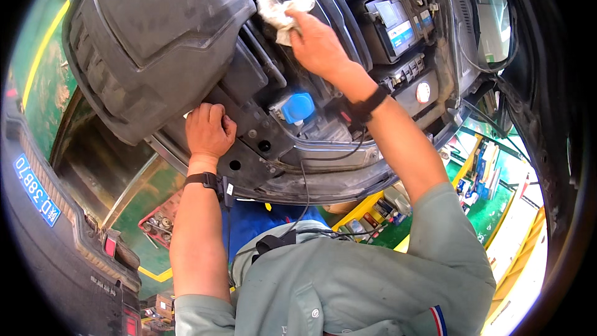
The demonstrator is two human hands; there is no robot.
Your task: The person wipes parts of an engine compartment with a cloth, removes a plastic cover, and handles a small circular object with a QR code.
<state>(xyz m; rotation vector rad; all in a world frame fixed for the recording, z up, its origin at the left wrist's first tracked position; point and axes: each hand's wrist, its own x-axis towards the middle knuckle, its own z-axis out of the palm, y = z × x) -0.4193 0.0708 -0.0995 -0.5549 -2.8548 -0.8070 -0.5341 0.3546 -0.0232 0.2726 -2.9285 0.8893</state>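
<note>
My right hand (322,46) grips a crumpled white cloth or tissue (282,14), which lies against the ribbed black plastic air filter housing (322,0). With its fingers curled, my left hand (210,130) rests at the black front panel of the engine bay, beside the edge of a large black engine cover (163,14). A small white scrap (187,114) shows past the left fingers; whether they hold it is hidden. Between the hands sits a blue fluid reservoir cap (298,108).
A car battery (392,28) stands right of the air filter housing. Thin cables (305,177) run from my wristbands across the bumper edge. A red tray of metal parts (161,221) and yellow-edged shelves (364,210) lie below. Another vehicle's rear (60,242) is at left.
</note>
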